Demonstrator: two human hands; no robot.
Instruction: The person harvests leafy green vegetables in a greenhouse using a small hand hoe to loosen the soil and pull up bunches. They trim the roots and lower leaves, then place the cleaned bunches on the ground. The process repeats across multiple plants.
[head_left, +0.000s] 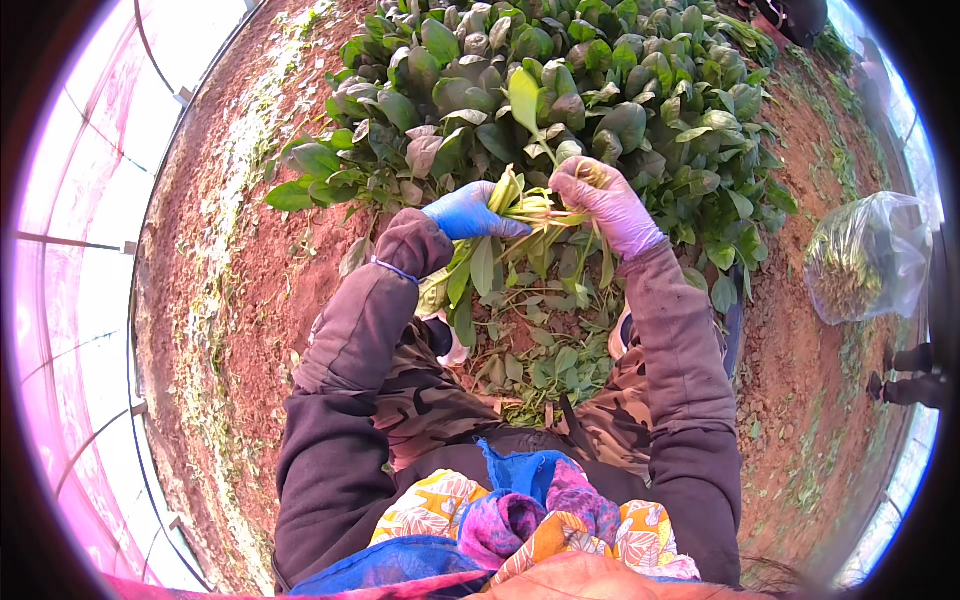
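Observation:
My left hand (477, 211), in a blue glove, is closed around a bunch of leafy greens (482, 264), their pale stem ends pointing up and right and the leaves hanging below. Close by on the right, my right hand (602, 204) wears a pale purple glove and pinches stems near the bunch's cut ends. A single green leaf (524, 100) on a long stem rises from its fingertips. Just beyond both hands grows a dense stand of broad-leaved, spinach-like plants (570, 112).
Loose leaves (559, 367) lie on the soil between my feet. A clear plastic bag (862, 262) of bundled greens stands at right. Other people's dark-clad legs (911, 379) show at the right edge. Plastic greenhouse sheeting (67, 300) on a frame curves along the left.

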